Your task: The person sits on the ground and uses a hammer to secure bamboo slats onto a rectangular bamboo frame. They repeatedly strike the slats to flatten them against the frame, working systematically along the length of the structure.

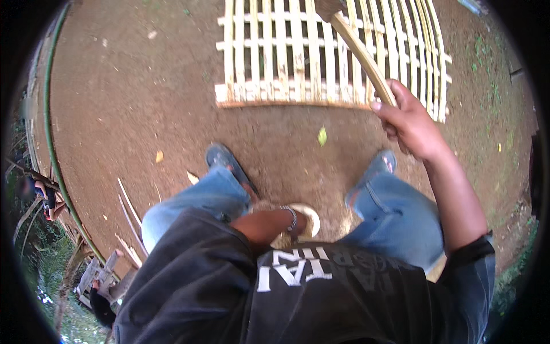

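My right hand (409,123) is closed around the light wooden handle of a hammer (365,57), raised over the slatted panel. The hammer's dark head is partly cut off by the top edge of the view. My left hand (295,228) reaches down between my legs into a round container with a pale rim (313,217). Its fingers are hidden, so I cannot tell what they touch. Beyond my feet, a panel of pale slats (298,57) nailed or laid across several crosspieces lies on the ground.
Bare brown soil (132,86) surrounds the panel, with a few fallen leaves. Thin wood strips (130,203) lie to my left. A long green pole (50,114) runs along the left side. Two other people show at the left, one (50,200) beyond the pole, another (102,304) lower down.
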`<move>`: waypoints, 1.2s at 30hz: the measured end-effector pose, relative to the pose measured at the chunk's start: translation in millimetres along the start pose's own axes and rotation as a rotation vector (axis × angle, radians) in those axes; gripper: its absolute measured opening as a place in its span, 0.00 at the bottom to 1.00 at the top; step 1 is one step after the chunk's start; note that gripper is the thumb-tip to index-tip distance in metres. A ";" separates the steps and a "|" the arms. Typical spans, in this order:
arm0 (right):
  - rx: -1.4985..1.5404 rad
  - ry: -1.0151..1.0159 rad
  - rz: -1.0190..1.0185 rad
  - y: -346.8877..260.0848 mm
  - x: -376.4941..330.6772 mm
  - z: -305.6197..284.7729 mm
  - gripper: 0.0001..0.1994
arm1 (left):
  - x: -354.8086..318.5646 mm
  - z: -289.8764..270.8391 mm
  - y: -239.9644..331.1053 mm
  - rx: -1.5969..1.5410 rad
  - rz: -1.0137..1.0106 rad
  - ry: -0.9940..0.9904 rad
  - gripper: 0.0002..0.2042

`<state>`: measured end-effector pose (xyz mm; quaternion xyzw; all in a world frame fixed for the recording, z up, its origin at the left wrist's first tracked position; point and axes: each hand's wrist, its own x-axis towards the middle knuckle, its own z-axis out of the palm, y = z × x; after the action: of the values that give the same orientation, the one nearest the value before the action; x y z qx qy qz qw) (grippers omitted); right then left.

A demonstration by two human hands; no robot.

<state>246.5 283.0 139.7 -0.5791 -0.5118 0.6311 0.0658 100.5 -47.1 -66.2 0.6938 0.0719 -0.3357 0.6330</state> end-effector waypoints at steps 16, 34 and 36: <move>0.260 0.165 -0.205 -35.5 -65.5 6.3 0.11 | -54.8 -122.5 -54.5 -0.038 -0.394 0.898 0.13; -0.163 0.141 -0.429 -84.4 -148.8 91.2 0.15 | -143.3 -51.5 32.0 -0.161 -0.530 1.078 0.22; -0.160 0.130 -0.478 -105.9 -155.5 89.3 0.16 | -155.2 -50.4 32.2 -0.199 -0.494 1.237 0.23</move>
<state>171.1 176.5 302.1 -0.4843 -0.6772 0.5167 0.1999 17.7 44.0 45.6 0.6601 0.6083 -0.0032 0.4407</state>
